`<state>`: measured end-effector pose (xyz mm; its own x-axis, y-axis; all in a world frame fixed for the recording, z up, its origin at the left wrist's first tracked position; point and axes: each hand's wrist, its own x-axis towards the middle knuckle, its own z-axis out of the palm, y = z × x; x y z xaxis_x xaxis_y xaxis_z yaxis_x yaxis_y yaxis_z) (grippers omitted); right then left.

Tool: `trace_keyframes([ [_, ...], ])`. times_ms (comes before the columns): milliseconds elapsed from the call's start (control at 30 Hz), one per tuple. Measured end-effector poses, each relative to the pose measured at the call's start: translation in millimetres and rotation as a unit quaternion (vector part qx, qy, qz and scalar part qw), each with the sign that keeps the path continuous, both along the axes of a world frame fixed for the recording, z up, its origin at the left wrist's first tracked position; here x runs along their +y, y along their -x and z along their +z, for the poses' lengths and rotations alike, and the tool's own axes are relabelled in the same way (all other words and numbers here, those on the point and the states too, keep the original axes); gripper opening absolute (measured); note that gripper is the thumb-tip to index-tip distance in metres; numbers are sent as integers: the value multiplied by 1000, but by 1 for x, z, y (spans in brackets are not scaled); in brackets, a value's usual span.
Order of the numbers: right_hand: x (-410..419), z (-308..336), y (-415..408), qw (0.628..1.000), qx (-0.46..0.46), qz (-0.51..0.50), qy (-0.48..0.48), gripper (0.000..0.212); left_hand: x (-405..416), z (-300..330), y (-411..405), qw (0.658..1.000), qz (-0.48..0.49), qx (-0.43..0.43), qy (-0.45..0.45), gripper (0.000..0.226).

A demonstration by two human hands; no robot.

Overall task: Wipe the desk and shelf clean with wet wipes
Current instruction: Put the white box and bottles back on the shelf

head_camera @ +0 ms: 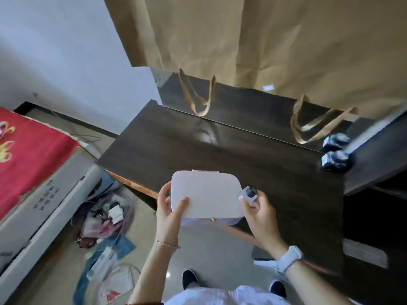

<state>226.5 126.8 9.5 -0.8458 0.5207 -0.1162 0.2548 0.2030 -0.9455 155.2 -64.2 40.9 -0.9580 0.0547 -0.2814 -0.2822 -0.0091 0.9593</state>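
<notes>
Left hand (169, 208) gripping the white box (206, 195) by its left edge, thumb pressed flat on the lid; right hand (261, 213) curled at the box's right side, pinching a small grey-and-black object (248, 194). Box held over the near edge of the dark desk (176, 142), mirror (242, 106) and tan curtain (264, 40) behind, shelf (374, 155) off to the right

Thin gold bracelet (167, 244) on the left wrist, white watch (289, 257) on the right, dark shoes (189, 278).

Head cam, steep down, close on desk (220, 150)
</notes>
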Motion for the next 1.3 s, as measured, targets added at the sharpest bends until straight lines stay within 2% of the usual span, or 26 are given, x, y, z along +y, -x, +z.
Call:
trace_keyframes([
  [133,-69,10,65,998,-7,55,33,21,-75,8,49,998,61,-1,6,49],
  [300,-111,14,136,995,-20,99,5,23,-129,11,109,996,84,-4,9,56],
  [433,-112,6,207,991,-30,108,-69,24,-145,6,161,994,106,-23,-10,50],
  [567,-109,-11,294,977,-11,115,-182,21,-153,2,219,994,104,-13,39,51],
  [833,-105,-43,448,943,-129,125,-281,24,-160,-14,316,993,89,-42,66,36],
  [967,-110,-54,480,940,-161,130,-272,25,-167,-24,331,993,84,-63,62,37],
  [1167,-121,-57,501,936,-156,108,-296,29,-173,-29,342,993,65,-82,46,47],
  [1300,-124,-47,496,956,-160,80,-230,45,-174,-28,347,996,27,-76,27,51],
])
